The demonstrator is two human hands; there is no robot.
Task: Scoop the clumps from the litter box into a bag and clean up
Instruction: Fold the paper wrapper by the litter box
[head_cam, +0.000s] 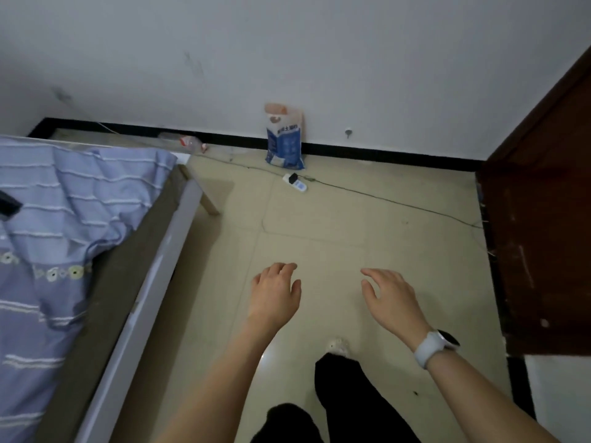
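No litter box or scoop shows in the head view. A blue and white bag of cat litter (284, 139) stands upright against the far wall. My left hand (275, 290) is stretched out over the floor tiles with relaxed fingers, holding nothing. My right hand (391, 297), with a white watch on its wrist, hovers beside it, fingers loosely spread and empty. Both hands are well short of the bag.
A bed (105, 251) with a purple striped quilt fills the left side. A white power strip (295, 182) and its thin cord (399, 203) lie on the beige tiled floor. A dark wooden door (540, 219) stands at the right. A plastic bottle (185, 141) lies by the baseboard.
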